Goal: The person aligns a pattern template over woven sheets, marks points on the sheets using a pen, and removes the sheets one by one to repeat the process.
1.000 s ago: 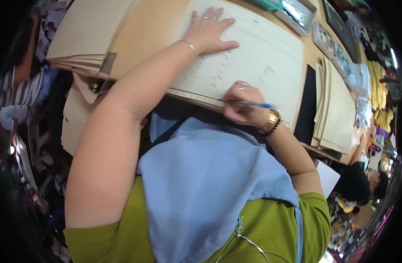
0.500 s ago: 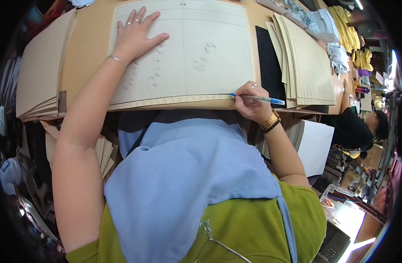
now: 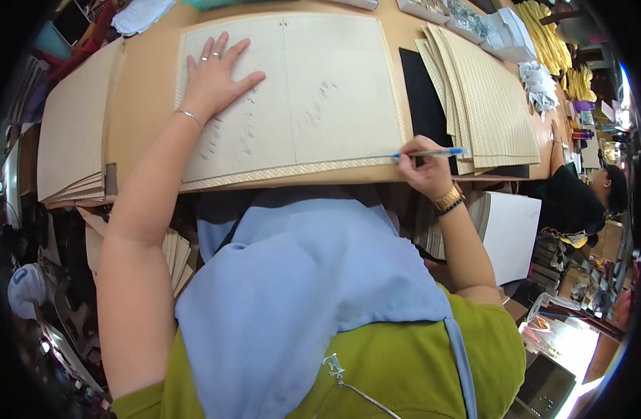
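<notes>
A large cream sheet [image 3: 338,77] with a woven-pattern border lies on the wooden table before me, a line down its middle and handwritten marks on both halves. My left hand [image 3: 218,80] rests flat on its upper left part, fingers spread, with nothing held. At the lower right corner of the sheet, my right hand [image 3: 425,167] pinches a blue-and-clear pen [image 3: 443,152]. The pen's tip is at the border's edge and its other end points right.
Stacked woven sheets [image 3: 491,105] lie at the right beside a black piece [image 3: 426,91]. Another stack [image 3: 79,126] is at the left. Boxes of small parts [image 3: 467,19] stand at the back right. A person in black [image 3: 575,199] sits at the far right.
The view has shifted, and the sheet now appears straighter and further left than a second ago. My right hand, holding the pen, has moved right along the bottom border to the corner.
</notes>
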